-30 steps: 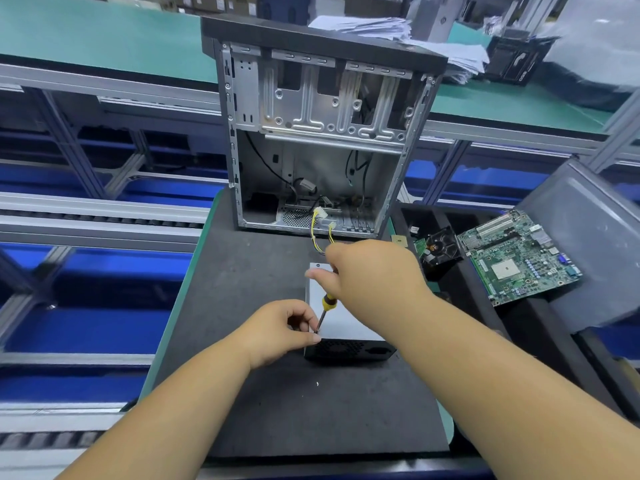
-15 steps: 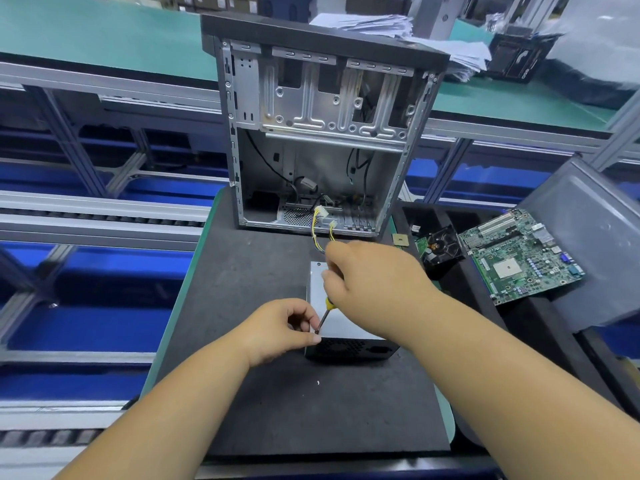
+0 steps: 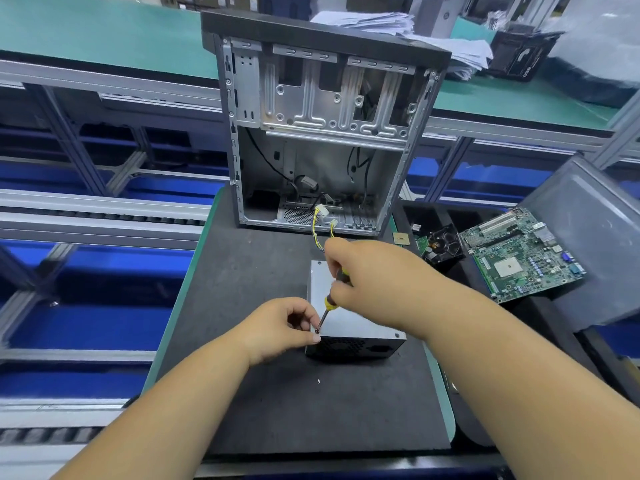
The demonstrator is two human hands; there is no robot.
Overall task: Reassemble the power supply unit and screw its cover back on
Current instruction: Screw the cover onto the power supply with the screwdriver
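Desk (image 3: 242, 306): a dark foam mat is laid over it, edged in green.
Computer case (image 3: 322, 133): stood upright at the far end of the mat, open side toward the camera, cables seen inside.
Motherboard (image 3: 523, 258): laid flat to the right, beside a black fan (image 3: 443, 245).
Power supply unit (image 3: 353, 327): set on the mat in front of the case, metal cover on top, yellow wires led from its far end.
Right hand (image 3: 377, 282): curled round the handle of a screwdriver (image 3: 329, 303), tip set at the unit's near left corner.
Left hand (image 3: 280, 327): fingers pinched together at the screwdriver tip, thumb against the unit's corner.
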